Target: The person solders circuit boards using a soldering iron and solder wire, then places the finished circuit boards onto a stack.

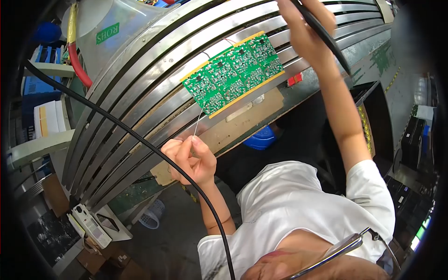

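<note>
My left hand (191, 161) is closed in a pinch on a thin silvery wire (199, 120), which looks like solder wire. The wire's far end reaches the near left corner of a green circuit board panel (233, 74) with yellow edge strips, full of small parts. At the top right, past the board, my right hand (310, 35) has its fingers curled around a thick black rod-shaped tool (326, 37). That tool's back end sticks out over the wrist, while its front end and my fingertips are cut off by the frame.
Slatted metal rails (140, 105) run under the board. A black cable (135, 133) crosses the view in front of my left hand. A red block (295, 80) lies by the right end of the board. A clear hood marked ROHS (107, 32) stands at upper left.
</note>
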Available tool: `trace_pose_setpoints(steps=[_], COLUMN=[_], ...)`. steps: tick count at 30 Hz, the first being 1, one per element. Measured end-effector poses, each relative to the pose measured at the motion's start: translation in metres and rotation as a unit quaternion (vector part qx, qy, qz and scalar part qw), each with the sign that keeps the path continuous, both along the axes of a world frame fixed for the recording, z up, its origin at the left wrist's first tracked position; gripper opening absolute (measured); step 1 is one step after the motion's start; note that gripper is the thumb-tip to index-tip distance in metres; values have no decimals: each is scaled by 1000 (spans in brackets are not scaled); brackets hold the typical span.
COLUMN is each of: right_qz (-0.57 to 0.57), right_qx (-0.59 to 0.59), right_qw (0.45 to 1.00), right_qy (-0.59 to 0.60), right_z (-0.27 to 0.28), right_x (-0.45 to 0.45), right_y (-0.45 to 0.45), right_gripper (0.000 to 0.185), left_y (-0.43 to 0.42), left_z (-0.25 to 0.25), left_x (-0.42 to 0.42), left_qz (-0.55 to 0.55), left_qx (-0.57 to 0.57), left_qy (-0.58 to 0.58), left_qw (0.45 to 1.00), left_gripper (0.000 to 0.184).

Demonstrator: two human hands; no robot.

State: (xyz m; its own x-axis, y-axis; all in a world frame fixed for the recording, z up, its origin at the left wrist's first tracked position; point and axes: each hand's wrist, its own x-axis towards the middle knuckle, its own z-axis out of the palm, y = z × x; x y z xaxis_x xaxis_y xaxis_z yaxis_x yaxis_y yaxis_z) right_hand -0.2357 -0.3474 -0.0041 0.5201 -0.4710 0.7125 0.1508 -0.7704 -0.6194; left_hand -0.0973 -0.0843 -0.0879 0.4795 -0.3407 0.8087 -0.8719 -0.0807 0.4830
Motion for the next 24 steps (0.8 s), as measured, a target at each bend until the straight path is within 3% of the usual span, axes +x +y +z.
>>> trace_pose_setpoints(steps=[6,12,24], right_qz=[172,178,158], right_qx=[33,71,23], right_qw=[984,981,987], right_qy=[-28,-9,4], right_z=[-30,-53,-57], right_x=[-25,-29,-24], right_y=[56,73,76], right_gripper=[28,26,27], left_y=[-1,-2,-3], left_z=[3,4,7], left_x=[1,0,1], left_qz=[-5,-10,3], left_qx=[11,33,67], left_qy=[-14,-24,-55], left_qw=[1000,999,996], left_gripper=[5,6,7])
